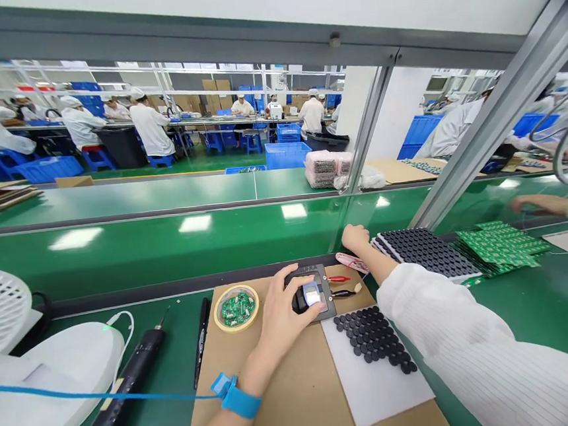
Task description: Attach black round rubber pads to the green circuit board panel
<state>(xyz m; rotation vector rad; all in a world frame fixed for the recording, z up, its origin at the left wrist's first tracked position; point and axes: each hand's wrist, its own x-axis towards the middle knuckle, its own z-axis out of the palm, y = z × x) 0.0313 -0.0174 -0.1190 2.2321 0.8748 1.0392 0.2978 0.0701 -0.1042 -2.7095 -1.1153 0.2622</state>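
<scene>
Left hand (pixel 281 319) closed around a small black part (pixel 300 300) on a black test jig (pixel 321 277)

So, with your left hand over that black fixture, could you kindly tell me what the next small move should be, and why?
I'd probably lift the left hand slightly off the black fixture, because its fingers cover the black part sitting there, so its seating can't be checked. The right hand rests apart from the fixture.
</scene>
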